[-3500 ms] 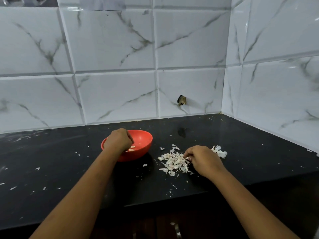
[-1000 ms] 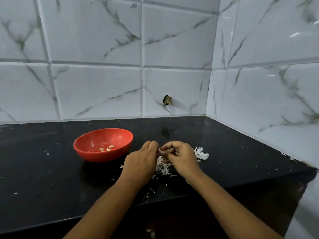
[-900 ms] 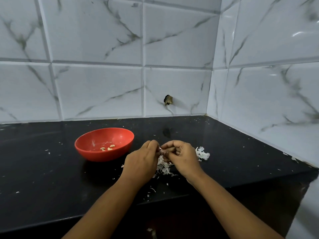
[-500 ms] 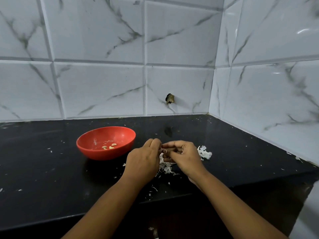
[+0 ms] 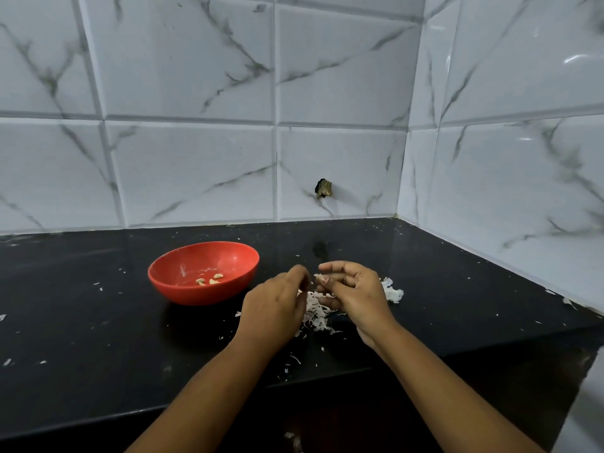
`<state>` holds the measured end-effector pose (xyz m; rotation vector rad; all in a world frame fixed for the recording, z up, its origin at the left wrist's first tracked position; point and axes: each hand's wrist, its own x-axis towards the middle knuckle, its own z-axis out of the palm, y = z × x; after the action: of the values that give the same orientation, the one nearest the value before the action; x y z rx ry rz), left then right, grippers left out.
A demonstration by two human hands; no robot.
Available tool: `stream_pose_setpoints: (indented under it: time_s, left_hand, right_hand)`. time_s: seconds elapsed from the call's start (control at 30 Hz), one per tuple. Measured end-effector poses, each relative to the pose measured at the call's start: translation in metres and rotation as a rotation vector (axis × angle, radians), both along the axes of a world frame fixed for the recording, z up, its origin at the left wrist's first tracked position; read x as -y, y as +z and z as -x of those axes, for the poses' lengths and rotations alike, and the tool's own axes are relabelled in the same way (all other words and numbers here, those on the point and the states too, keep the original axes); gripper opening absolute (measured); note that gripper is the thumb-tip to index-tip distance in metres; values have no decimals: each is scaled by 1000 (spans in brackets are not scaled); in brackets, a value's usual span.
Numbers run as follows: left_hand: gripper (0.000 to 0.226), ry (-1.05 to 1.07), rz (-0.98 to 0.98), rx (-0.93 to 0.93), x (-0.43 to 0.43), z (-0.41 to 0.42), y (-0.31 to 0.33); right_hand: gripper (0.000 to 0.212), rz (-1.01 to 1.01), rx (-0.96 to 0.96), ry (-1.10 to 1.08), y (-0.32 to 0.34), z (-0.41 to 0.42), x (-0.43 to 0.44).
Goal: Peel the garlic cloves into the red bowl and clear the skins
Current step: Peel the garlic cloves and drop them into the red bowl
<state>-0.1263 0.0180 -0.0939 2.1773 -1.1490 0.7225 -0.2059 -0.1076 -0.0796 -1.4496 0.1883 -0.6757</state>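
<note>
A red bowl (image 5: pixel 183 291) stands on the black counter (image 5: pixel 81 315), with three peeled garlic cloves (image 5: pixel 209 280) inside it. Right of the bowl, both hands hover over a heap of white garlic skins (image 5: pixel 317 313). My right hand (image 5: pixel 354 294) pinches a small garlic clove (image 5: pixel 321 278) between thumb and fingers. My left hand (image 5: pixel 277 307) is just left of that clove, its fingers curled with the tips near it; whether they hold a bit of skin is hidden. A larger white clump of skins (image 5: pixel 392 291) lies behind my right hand.
White marble-look tiled walls meet in a corner at the back right. A small dark stub (image 5: pixel 323 188) sticks out of the back wall. Tiny skin flecks dot the counter. The counter's front edge runs just below my forearms.
My left hand came from the bowl to the clove in my right hand. In the last half second the two hands have drawn slightly apart, opening a small gap at the clove.
</note>
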Motion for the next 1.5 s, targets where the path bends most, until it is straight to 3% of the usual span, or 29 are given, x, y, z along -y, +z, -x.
stream_pose_setpoints:
  time_s: [0.27,0.47,1.03,1.2,1.37,1.5]
  left_hand:
    - [2,-77,207,-211,-3,-1,5]
    - [11,-146,329,-300,-3,-4,5]
    - [4,-114,109,-126,-3,2,5]
    - [10,-131,20,-113,1,7,5]
    - [4,-112,15,-121,0,1,2]
    - [14,-76,69,-155,-1,-1,2]
  right_hand:
    - [17,88,-22,50,0,1,-1]
    - [15,96,-28,102,0,2,-2]
    - [11,40,-10,138,1,3,-2]
    - [11,-113,58,70,5,3,2]
    - [12,-169,75,23,3,3,7]
    - [13,-80,10,57,2,2,6]
